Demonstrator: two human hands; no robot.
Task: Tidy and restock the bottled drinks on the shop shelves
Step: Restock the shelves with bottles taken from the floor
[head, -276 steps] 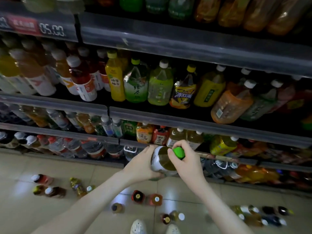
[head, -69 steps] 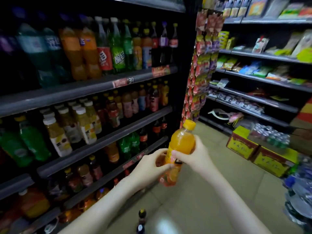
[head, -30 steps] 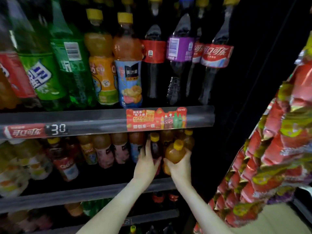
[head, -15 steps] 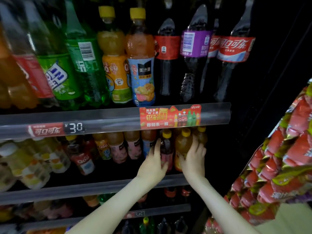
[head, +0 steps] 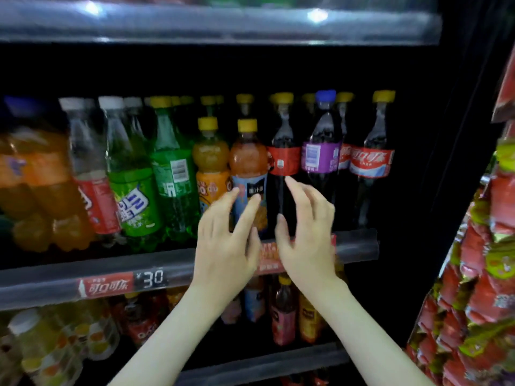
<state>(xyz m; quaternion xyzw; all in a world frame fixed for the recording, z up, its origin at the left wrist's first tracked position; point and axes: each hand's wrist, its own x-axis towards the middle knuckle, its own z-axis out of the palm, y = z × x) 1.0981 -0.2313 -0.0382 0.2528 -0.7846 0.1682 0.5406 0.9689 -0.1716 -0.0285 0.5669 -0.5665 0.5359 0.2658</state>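
Note:
Both my hands are raised in front of the upper drinks shelf, fingers spread and holding nothing. My left hand [head: 227,240] has its fingertips on or just before the blue label of a large orange-pink juice bottle [head: 248,162] with a yellow cap. My right hand [head: 305,232] hovers before a dark cola bottle [head: 282,151] with a red label. Further right stand a purple-labelled cola bottle [head: 320,151] and a red-labelled cola bottle [head: 372,154]. Small juice bottles [head: 282,313] stand on the shelf below, behind my wrists.
Green soda bottles [head: 172,179], an orange juice bottle [head: 210,162] and orange soda [head: 36,185] fill the shelf's left. The shelf rail [head: 55,282] carries a red price tag reading 30. Hanging red snack packets [head: 479,274] crowd the right edge. Another shelf rail [head: 217,26] runs above.
Both hands have left the small bottles on the lower shelf and risen to the large bottles on the shelf above. The small orange bottle stays on the lower shelf. The view has tilted up.

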